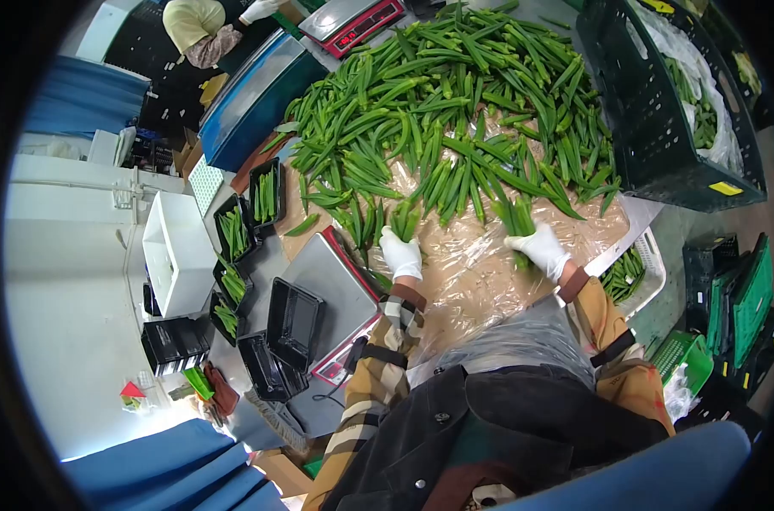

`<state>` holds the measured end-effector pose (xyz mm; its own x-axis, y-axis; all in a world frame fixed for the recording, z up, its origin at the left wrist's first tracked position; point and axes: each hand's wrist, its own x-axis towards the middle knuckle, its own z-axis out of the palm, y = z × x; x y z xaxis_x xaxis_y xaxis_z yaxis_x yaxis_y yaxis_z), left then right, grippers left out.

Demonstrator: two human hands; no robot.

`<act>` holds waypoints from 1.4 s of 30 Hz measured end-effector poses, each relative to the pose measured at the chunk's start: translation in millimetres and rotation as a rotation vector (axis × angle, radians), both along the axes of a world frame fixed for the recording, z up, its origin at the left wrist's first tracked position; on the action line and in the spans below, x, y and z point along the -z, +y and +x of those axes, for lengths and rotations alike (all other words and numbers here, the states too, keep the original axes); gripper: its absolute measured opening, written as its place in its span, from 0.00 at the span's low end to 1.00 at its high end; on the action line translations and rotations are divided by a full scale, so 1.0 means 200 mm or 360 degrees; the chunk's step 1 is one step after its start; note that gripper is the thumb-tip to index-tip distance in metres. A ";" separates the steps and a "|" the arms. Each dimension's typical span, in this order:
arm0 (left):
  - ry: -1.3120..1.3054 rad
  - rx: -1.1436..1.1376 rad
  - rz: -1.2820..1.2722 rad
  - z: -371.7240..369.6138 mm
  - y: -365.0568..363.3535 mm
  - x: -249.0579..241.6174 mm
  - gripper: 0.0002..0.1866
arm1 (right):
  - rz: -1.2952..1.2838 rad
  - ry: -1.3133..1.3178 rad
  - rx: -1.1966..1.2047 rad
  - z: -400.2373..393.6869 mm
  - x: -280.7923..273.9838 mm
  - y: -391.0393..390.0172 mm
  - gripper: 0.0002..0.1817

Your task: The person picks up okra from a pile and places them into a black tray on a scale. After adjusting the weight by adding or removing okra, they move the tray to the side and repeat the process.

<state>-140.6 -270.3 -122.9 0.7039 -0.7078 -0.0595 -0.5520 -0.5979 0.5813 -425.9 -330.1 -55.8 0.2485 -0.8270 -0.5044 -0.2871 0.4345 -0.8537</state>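
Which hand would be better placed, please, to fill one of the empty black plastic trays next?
Probably the white-gloved left hand: it holds long green okra pods and is nearer those empty trays. The white-gloved right hand also holds okra pods, but is farther from them.

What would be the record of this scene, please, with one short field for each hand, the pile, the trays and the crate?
Left hand: white-gloved, holding okra pods
Right hand: white-gloved, holding okra pods
Pile: loose okra, heaped beyond the hands
Filled trays: four, black, okra inside, to the left
Empty trays: two, black, near the scale
Crate: dark green, upper right, plastic-lined, green produce inside
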 end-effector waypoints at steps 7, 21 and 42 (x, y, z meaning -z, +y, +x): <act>0.1793 0.0376 -0.0346 -0.07 0.20 -0.30 0.36 | 0.0935 -0.0900 0.0016 0.32 -0.03 0.23 0.15; 0.1308 0.0368 -0.0176 0.74 0.96 -1.25 0.38 | 0.0776 -0.1599 -0.0683 1.53 -0.47 0.82 0.28; 0.0969 -0.1032 -0.0965 1.07 1.94 -0.81 0.20 | 0.1480 -0.0964 0.0221 0.42 0.21 0.53 0.13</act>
